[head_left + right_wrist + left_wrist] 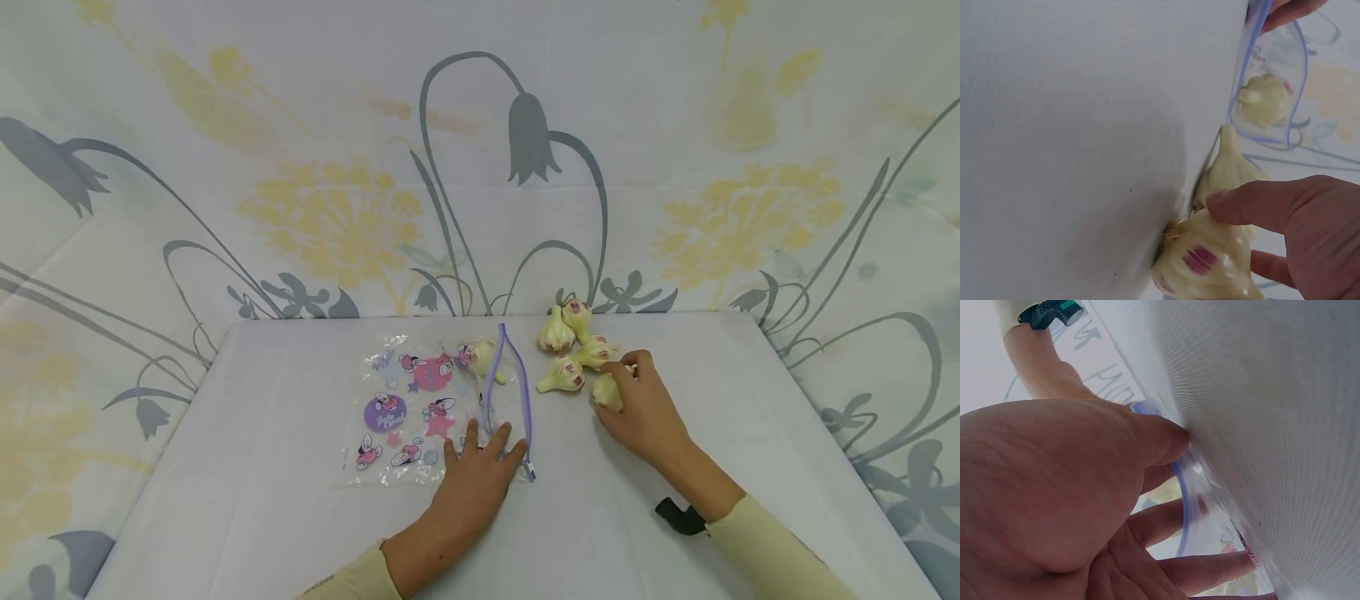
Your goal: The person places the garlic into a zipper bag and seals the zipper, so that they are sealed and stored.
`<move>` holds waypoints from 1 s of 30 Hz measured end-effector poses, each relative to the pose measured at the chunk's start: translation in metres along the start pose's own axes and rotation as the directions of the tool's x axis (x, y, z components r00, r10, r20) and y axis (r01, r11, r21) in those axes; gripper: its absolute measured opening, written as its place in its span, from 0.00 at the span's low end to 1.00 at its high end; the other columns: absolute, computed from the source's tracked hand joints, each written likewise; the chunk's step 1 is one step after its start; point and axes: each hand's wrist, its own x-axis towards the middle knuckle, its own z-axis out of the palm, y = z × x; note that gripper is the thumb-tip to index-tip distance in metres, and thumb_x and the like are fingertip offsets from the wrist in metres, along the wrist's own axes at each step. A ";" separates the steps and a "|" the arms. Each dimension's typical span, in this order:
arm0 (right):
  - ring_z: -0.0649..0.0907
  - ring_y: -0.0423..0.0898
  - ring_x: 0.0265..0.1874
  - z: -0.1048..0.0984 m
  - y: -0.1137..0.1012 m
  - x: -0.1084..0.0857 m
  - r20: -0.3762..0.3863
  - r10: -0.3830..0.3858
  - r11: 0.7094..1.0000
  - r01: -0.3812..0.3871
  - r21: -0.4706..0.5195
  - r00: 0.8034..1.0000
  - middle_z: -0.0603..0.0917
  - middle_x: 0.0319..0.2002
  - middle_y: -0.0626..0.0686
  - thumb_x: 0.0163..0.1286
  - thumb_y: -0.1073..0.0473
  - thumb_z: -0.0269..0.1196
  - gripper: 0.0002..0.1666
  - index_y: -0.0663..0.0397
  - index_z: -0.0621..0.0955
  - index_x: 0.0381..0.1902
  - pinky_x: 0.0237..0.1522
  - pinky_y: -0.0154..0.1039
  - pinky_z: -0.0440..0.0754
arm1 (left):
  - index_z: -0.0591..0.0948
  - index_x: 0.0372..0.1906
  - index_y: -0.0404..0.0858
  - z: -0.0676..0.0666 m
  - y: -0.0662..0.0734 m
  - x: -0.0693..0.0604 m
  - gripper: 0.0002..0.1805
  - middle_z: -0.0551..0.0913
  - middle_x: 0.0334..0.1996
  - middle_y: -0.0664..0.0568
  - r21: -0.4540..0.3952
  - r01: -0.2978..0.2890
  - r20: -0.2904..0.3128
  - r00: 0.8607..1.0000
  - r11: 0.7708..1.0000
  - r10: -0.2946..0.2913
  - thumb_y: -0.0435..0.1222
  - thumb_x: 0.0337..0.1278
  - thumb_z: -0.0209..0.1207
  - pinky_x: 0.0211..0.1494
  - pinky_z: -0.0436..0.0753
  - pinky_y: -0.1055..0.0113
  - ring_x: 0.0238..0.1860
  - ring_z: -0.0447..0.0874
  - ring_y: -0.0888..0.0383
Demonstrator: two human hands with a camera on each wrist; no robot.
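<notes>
A clear zip bag with pink and purple prints lies flat, its purple-edged mouth facing right. My left hand rests with spread fingers on the bag near the mouth's lower end. Inside the bag, by the opening, is one garlic bulb, also visible in the right wrist view. My right hand pinches another garlic bulb between thumb and fingers; in the right wrist view the thumb touches this bulb. Several more bulbs sit just behind and left of it.
A white table carries everything. Under the right wrist shows a black curved object, seemingly on the wrist's strap side. A floral cloth hangs behind the table and at both sides.
</notes>
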 end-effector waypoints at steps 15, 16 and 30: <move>0.82 0.66 0.46 -0.012 0.001 -0.010 0.030 0.130 0.991 -0.131 0.016 0.991 0.74 0.53 0.70 0.56 0.66 0.76 0.33 0.71 0.77 0.58 0.49 0.62 0.81 | 0.81 0.71 0.53 -0.002 0.001 -0.002 0.24 0.77 0.73 0.49 -0.011 0.000 -0.058 0.998 1.000 -0.001 0.41 0.72 0.65 0.60 0.78 0.26 0.73 0.71 0.29; 0.81 0.65 0.45 -0.013 0.000 -0.011 0.023 0.135 0.991 -0.135 0.021 0.991 0.74 0.52 0.70 0.56 0.66 0.76 0.33 0.70 0.77 0.57 0.48 0.62 0.81 | 0.81 0.71 0.53 -0.002 0.001 -0.002 0.24 0.76 0.73 0.49 -0.012 0.001 -0.056 0.998 1.000 -0.001 0.41 0.73 0.65 0.60 0.78 0.26 0.73 0.71 0.29; 0.81 0.64 0.51 -0.009 -0.017 -0.012 -0.166 0.104 0.990 -0.087 0.109 0.981 0.80 0.50 0.66 0.57 0.62 0.79 0.32 0.70 0.79 0.55 0.54 0.62 0.79 | 0.81 0.70 0.53 0.000 0.002 -0.002 0.25 0.77 0.73 0.50 0.001 0.003 -0.070 0.998 1.000 -0.003 0.41 0.71 0.66 0.60 0.78 0.27 0.73 0.72 0.29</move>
